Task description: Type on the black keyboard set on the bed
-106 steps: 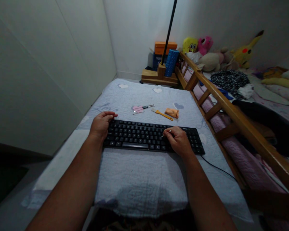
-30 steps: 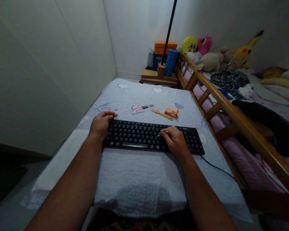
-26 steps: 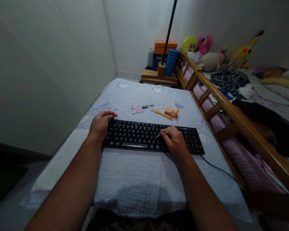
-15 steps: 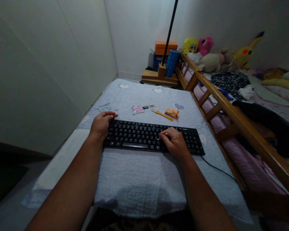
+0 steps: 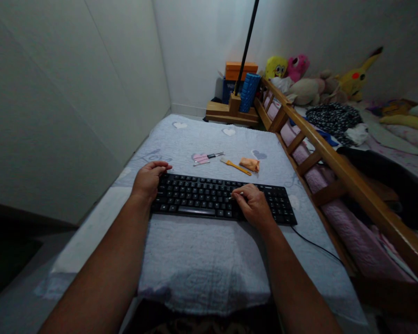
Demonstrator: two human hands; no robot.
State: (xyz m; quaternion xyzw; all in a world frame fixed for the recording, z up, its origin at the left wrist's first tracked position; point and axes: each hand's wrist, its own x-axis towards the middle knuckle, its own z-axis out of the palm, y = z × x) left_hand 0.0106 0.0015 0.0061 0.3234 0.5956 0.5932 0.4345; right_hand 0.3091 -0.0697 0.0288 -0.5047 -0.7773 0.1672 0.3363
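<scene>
black plastic, head view: one keyboard (image 5: 204,195) lies flat on one cloth-covered surface (image 5: 195,246), long axis running roughly nine to three o'clock, with twelve pointing away from the person. keys lie directly beneath the fingers of the right hand (image 5: 252,202), which is the nearer to the middle of the board. its thumb and fingers pinch one thin white stick (image 5: 231,198), the exposed tip directed toward eight o'clock, over the keys; contact cannot be confirmed. left hand (image 5: 148,181) sits against the keyboard's nine o'clock end, fingers curled together; whether they grip the edge cannot be told.

count of further items, positions from the keyboard's centre: one pale rod (image 5: 202,163), eleven o'clock; one black-handled tool (image 5: 215,155), just before twelve; one yellow brush (image 5: 238,167), just before one; one orange bundle (image 5: 250,164), one o'clock; one cable (image 5: 315,242), leaving toward four.
</scene>
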